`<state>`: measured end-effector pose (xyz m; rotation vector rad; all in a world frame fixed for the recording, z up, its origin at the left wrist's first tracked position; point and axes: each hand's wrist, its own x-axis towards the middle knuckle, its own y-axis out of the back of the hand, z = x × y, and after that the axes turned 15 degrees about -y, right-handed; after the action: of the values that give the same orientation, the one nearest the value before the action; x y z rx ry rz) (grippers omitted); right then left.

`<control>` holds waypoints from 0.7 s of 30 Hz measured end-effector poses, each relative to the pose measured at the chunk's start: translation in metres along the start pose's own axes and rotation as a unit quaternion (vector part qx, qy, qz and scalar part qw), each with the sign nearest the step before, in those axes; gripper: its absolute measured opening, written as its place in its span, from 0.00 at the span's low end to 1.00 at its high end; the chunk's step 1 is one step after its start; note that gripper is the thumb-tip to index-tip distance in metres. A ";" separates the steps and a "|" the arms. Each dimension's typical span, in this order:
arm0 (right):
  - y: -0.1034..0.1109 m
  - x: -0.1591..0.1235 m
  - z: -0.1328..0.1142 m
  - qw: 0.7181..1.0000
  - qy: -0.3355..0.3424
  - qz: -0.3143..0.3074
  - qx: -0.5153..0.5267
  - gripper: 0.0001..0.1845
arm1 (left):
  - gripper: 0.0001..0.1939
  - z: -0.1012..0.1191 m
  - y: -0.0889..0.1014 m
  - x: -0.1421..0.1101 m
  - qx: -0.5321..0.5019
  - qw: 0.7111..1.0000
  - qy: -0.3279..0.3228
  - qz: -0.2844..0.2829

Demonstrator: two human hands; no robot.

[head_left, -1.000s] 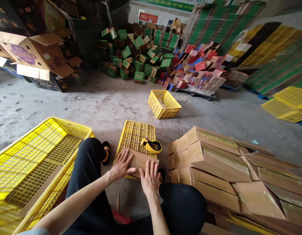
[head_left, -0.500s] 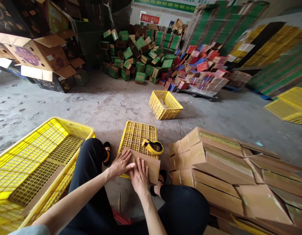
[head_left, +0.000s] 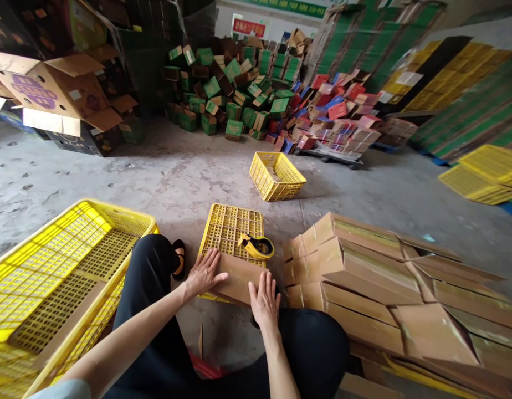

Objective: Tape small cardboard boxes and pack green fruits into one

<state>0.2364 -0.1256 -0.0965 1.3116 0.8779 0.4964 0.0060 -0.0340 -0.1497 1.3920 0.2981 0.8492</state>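
Your left hand lies flat on the left end of the card, fingers spread; your right hand is flat too, its fingers slightly apart at the right end. The card lies across the near part of the low crate, just this side of the tape gun.

The likeliest trouble is a tilt: the card's right end seems to reach past the crate, so a hard press there could tip it and lift the left end. Your hands hide much of the near edge, so you can't fully judge the support. Uneven pressure might also skew the card or crease it. A push away from you could nudge the tape gun, which sits near the crate's right edge and might drop towards the stack.
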 end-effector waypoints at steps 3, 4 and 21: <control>-0.018 -0.014 -0.002 1.000 0.004 0.028 -0.002 0.39 | 0.49 0.024 -0.003 0.001 -0.001 1.000 -0.003 -0.003; -0.025 -0.021 -0.006 0.999 0.019 0.041 -0.002 0.38 | 0.48 0.035 -0.005 0.000 -0.008 1.000 -0.014 -0.010; -0.045 -0.037 0.028 0.991 -0.020 0.024 0.127 0.46 | 0.46 0.007 0.004 -0.062 -0.075 0.996 0.037 -0.008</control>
<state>0.2290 -0.1808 -0.1291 1.5721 0.9000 0.4031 -0.0331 -0.0813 -0.1630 1.2191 0.2958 0.8917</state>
